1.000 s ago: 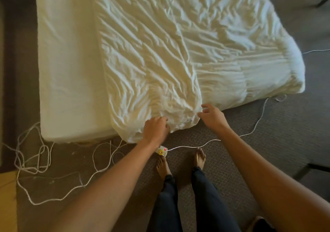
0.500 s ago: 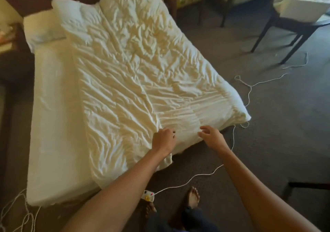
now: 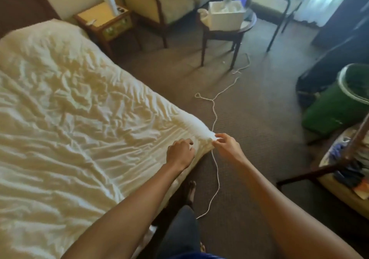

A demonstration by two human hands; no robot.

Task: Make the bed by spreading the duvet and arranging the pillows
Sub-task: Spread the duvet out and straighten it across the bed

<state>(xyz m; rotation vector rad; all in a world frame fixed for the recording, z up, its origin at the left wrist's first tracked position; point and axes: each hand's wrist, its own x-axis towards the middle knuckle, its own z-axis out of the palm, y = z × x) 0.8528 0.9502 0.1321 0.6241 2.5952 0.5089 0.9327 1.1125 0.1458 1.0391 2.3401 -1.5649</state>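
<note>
Bare foot (image 3: 190, 191) partly hidden behind left forearm. Two hands at duvet (image 3: 79, 129) corner, foot end of bed (image 3: 175, 187). Left hand (image 3: 180, 153) grip curled into fabric; right hand (image 3: 225, 147) grip pinches corner tip. Duvet spread over bed, its left part cut off. One white cord (image 3: 215, 115) on carpet (image 3: 259, 139) alongside. Green bin (image 3: 335, 107) at right. Farther: round table (image 3: 247, 26) with white box (image 3: 225, 16), two armchairs (image 3: 171, 7), blurred.

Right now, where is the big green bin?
In the head view, the green bin sits on the carpet at the far right, past the right hand, across from the duvet.
</note>
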